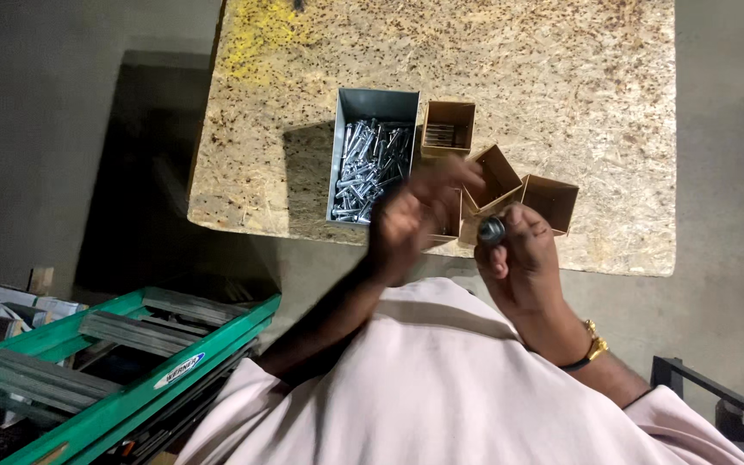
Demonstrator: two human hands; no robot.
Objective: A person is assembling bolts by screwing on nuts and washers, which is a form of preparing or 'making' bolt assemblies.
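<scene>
My right hand (523, 263) is closed around a small dark round metal part (492, 230), held at the fingertips just off the near edge of the chipboard tabletop (553, 103). My left hand (415, 215) is blurred with motion, its fingers apart, hovering between the grey metal bin of silver bolts (370, 159) and the small brown cardboard boxes. Whether it holds anything is hidden by the blur.
Three open brown cardboard boxes (448, 129) (494, 176) (551, 202) stand near the table's front edge, and part of another shows behind my left hand. A green stepladder (114, 362) lies at the lower left. A dark metal frame (708, 392) is at the lower right.
</scene>
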